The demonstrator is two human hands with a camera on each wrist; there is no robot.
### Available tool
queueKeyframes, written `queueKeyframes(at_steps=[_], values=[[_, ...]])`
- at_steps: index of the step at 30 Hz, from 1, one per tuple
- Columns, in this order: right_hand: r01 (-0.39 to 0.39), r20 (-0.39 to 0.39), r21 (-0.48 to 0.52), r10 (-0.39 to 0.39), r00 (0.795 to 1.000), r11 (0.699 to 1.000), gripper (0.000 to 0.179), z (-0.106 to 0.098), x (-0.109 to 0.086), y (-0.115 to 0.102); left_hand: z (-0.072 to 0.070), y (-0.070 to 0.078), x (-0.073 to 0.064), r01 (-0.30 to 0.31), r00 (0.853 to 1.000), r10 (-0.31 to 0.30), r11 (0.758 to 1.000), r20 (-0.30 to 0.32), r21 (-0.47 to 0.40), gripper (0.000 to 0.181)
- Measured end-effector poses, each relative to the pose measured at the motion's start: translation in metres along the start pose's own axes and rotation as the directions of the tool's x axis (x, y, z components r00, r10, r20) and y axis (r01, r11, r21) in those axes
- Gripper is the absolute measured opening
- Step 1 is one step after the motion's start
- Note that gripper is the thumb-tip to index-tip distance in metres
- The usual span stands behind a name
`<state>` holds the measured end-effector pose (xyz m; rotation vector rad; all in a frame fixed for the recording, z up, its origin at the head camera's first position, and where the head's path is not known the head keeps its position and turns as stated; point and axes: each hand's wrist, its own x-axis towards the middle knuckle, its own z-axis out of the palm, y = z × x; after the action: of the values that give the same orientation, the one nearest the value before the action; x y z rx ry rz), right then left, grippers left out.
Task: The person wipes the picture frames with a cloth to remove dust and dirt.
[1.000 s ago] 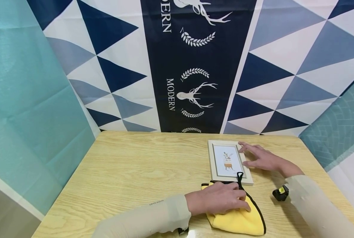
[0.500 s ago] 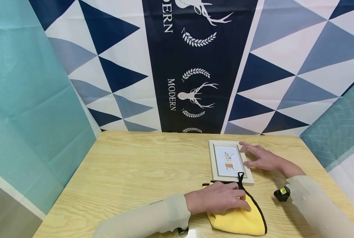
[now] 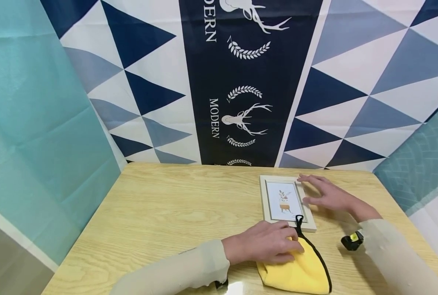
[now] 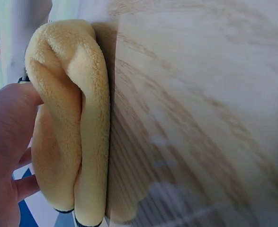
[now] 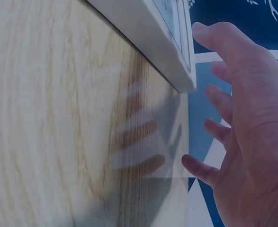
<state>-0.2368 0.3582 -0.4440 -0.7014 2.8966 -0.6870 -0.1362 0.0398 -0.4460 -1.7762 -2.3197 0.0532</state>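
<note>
A yellow fleecy cleaning cloth [image 3: 296, 270] with black edging and a black hanging loop lies folded on the wooden table. My left hand [image 3: 263, 243] is over its left part, fingers loosely bent against the fabric. The left wrist view shows the thick folds of the cloth [image 4: 72, 118] beside the hand [image 4: 8, 142], not enclosed by it. Just beyond the cloth lies a cream picture frame [image 3: 265, 200] with a potted-plant print, face up. My right hand [image 3: 331, 194] spreads along its right edge. In the right wrist view, relaxed fingers hang near the frame's corner [image 5: 169, 66]; contact is unclear.
The wooden table [image 3: 167, 205] stretches to the left of both things. Patterned fabric [image 3: 248, 82] hangs behind its far edge, with a teal sheet [image 3: 49, 123] at the left. A small black device [image 3: 351, 241] sits under the right wrist.
My left hand has drawn slightly left over the cloth, its fingers shifting on the fabric. The right hand stays by the frame. The head view has shifted a little.
</note>
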Motion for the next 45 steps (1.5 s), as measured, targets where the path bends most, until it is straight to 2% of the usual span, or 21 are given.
queueKeyframes(at_steps=[6,10,21,26,32,40,45], values=[[0.014,-0.035,0.008,-0.013,0.999,1.000,0.080,0.003,-0.005,-0.003,0.000,-0.007,-0.012,0.067,0.995,-0.066,0.998,-0.073,0.004,0.029],[0.021,-0.039,0.020,-0.020,0.999,1.000,0.078,0.006,-0.012,-0.010,0.000,-0.014,-0.023,0.103,0.990,-0.104,0.995,-0.098,-0.014,0.027],[0.088,-0.055,-0.049,-0.091,0.994,0.995,0.079,0.014,-0.029,-0.032,0.000,-0.033,-0.048,0.229,0.969,-0.236,0.969,-0.072,-0.097,0.028],[0.106,-0.050,-0.074,-0.110,0.993,0.992,0.076,0.017,-0.036,-0.041,0.003,-0.042,-0.055,0.249,0.964,-0.257,0.962,-0.071,-0.112,0.027],[0.140,-0.081,-0.091,-0.147,0.986,0.986,0.072,0.019,-0.043,-0.052,0.008,-0.053,-0.055,0.296,0.951,-0.304,0.948,-0.053,-0.117,0.026],[0.243,-0.100,-0.127,-0.256,0.961,0.962,0.077,0.028,-0.054,-0.071,0.013,-0.065,-0.048,0.415,0.906,-0.423,0.880,0.013,-0.233,0.029],[0.289,-0.105,-0.177,-0.310,0.945,0.941,0.080,0.034,-0.062,-0.083,0.015,-0.070,-0.042,0.440,0.894,-0.447,0.861,0.033,-0.257,0.033]])
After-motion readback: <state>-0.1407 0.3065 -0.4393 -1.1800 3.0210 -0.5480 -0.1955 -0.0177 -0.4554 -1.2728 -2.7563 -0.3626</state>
